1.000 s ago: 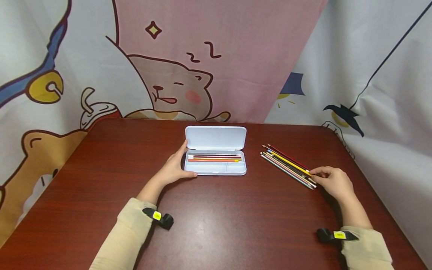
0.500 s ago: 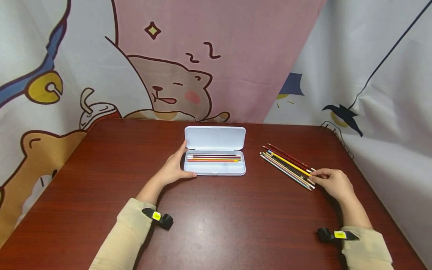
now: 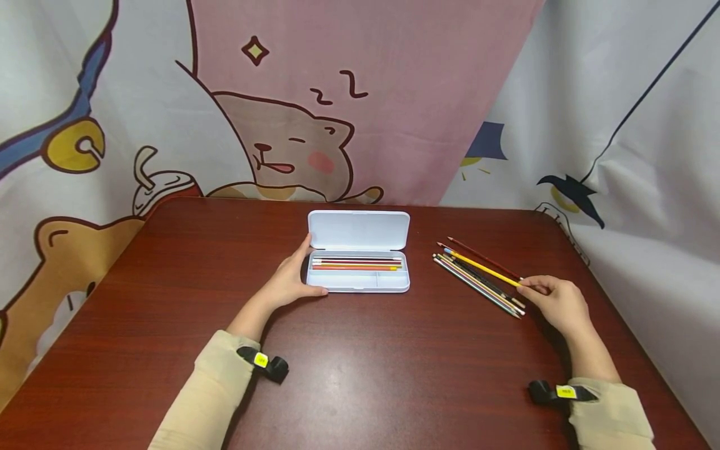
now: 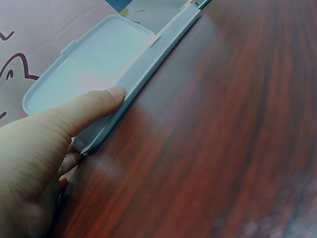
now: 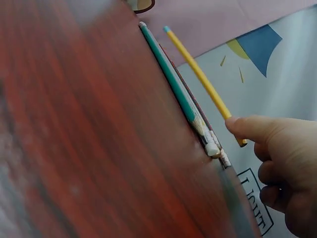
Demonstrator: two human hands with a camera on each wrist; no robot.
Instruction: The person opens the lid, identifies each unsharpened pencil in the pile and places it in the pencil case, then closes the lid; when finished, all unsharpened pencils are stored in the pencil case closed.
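Observation:
My left hand (image 3: pixel 290 278) grips the left end of a white pencil case (image 3: pixel 360 289), thumb along its front and fingers at its side and back. The case lies with its lid (image 4: pixel 99 64) raised, and several pencils (image 3: pixel 357 264) lie in its long rear compartment. On the right, my right hand (image 3: pixel 557 303) pinches a yellow pencil (image 5: pixel 198 74) near one end, between thumb and fingers. The right wrist view shows this pencil held above the others. Beneath it lies a loose bunch of pencils (image 3: pixel 475 285), a green one (image 5: pixel 171 82) nearest that camera.
A dark red pencil (image 3: pixel 484 256) lies at the far side of the bunch. The brown wooden table (image 3: pixel 360 369) carries everything, and a printed cloth (image 3: pixel 416 112) hangs behind its back edge.
My right hand has drawn the yellow pencil up from the bunch, lifting the held end. The dark red pencils have shifted slightly. My left hand and the case stay put.

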